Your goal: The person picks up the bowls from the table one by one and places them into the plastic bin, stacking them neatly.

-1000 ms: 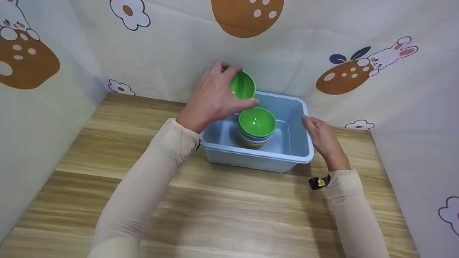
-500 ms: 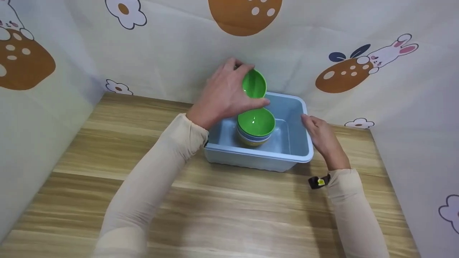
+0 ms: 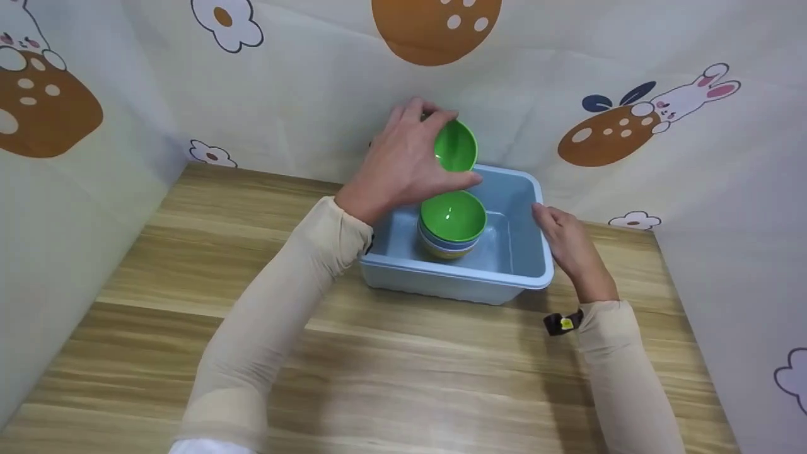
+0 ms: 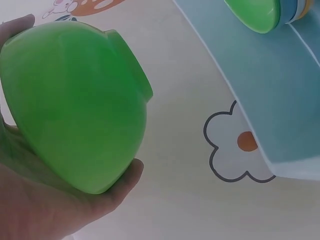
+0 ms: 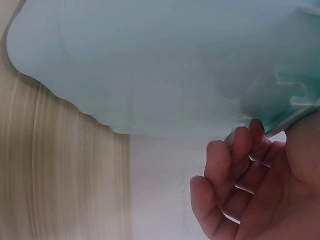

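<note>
left hand [image 3: 403, 164]: grips green bowl [image 3: 455, 146], fingers curled round its outside, bowl tipped on its side, opening facing right
green bowl location: in the air above back left rim of blue tub [image 3: 504, 287], clear of the stack
bowl stack [image 3: 451, 224]: inside tub, green one on top, blue and yellow below
right hand [image 3: 567, 243]: on tub's right rim, fingers curled against outer wall
tub: on wooden worktop [image 3: 391, 372], near printed backdrop [image 3: 302, 82]
</note>
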A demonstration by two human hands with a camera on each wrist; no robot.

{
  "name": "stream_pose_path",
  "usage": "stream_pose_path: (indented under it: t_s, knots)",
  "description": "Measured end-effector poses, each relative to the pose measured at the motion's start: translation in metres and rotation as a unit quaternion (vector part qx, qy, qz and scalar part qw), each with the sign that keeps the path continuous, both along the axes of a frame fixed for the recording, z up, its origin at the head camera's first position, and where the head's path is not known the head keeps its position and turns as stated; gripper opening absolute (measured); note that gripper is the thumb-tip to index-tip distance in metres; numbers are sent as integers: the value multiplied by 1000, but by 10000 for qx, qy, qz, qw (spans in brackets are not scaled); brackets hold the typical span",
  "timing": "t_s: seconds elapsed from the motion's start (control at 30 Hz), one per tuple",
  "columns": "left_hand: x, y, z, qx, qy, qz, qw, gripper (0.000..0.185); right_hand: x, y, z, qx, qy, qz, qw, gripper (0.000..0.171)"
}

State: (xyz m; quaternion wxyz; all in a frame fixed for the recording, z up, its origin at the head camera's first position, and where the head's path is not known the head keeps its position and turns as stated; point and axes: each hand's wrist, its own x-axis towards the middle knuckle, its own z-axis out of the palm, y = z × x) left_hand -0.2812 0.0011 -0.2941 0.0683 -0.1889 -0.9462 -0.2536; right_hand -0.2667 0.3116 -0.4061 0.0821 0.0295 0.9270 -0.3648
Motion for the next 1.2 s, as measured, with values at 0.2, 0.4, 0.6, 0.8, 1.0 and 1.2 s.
stream_pose_path:
  t_s: [0.2,0.4,0.6,0.8,1.0,1.2]
  knots:
    - [-4,4,-4,-47,26,-107,9999,95,0,-2,-1,41,-51,-43,10000,79]
    - [-9,13,-9,-302,140,-142,9993,95,0,-2,-2,5,-20,-60,10000,77]
    - [-13,21,-18,-616,23,-295,9977,96,0,-3,-4,-6,-47,-48,10000,77]
    - [-18,26,-23,-1035,143,-684,9922,99,0,-3,-3,9,-43,-52,10000,78]
    - [-24,28,-27,-1134,231,-1250,9854,99,1,-1,-2,90,249,-19,9996,75]
    - [-28,32,-34,-976,28,-1644,9815,98,0,1,1,41,-18,-36,10000,79]
